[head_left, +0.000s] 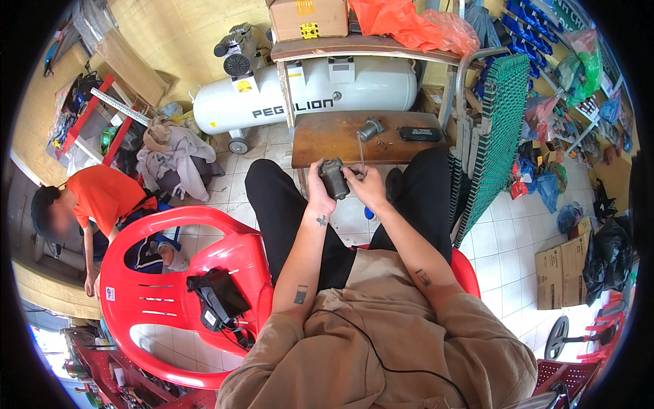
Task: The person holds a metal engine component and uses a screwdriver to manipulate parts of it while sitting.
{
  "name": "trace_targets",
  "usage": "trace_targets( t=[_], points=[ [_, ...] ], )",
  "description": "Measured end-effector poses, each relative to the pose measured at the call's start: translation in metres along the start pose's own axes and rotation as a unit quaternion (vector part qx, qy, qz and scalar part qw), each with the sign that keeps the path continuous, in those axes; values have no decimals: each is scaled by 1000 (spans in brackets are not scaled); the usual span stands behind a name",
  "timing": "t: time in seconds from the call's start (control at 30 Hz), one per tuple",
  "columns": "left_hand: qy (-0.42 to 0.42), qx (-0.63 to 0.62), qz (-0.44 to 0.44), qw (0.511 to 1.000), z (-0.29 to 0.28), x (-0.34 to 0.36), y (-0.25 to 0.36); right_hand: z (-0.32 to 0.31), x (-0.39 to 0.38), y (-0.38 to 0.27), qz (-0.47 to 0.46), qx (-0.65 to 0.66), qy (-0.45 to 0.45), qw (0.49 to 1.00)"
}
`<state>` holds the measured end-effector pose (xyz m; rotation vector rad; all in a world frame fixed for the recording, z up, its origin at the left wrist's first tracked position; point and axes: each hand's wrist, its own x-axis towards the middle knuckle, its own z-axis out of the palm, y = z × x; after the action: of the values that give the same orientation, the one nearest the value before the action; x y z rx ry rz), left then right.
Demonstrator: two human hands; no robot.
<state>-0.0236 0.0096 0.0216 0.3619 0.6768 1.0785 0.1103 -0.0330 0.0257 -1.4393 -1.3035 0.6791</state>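
Observation:
My left hand is wrapped round a dark grey, rounded metal part that looks like a small motor housing, held above my lap. On its other side is my right hand, fingers bent and close to the part's upper edge. A thin metal rod-like tool rises from the right hand's grip; its tip is too small to tell. Just beyond, on a low wooden table, lie a second grey metal part, a few tiny pieces and a black oblong case.
A red plastic chair at my left holds a black device with straps. Beyond it a person in orange bends down. A white air compressor tank stands ahead. A green woven folding chair is close at my right.

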Motion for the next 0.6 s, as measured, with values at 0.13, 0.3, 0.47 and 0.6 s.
trace_targets(
  t=[0.13,0.3,0.47,0.6],
  points=[
    [-11,1,2,1000,3,-4,1,-2,1,-2,10,-4,-8,1000],
    [-31,1,-4,1000,-5,2,-1,-2,-1,-13,32,21,0,999],
    [-11,-17,-8,1000,-3,3,-2,-4,-4,-14,0,-21,-5,1000],
    [-26,-5,-2,1000,-6,5,-2,-1,1,2,-14,-14,4,1000]
  ],
)
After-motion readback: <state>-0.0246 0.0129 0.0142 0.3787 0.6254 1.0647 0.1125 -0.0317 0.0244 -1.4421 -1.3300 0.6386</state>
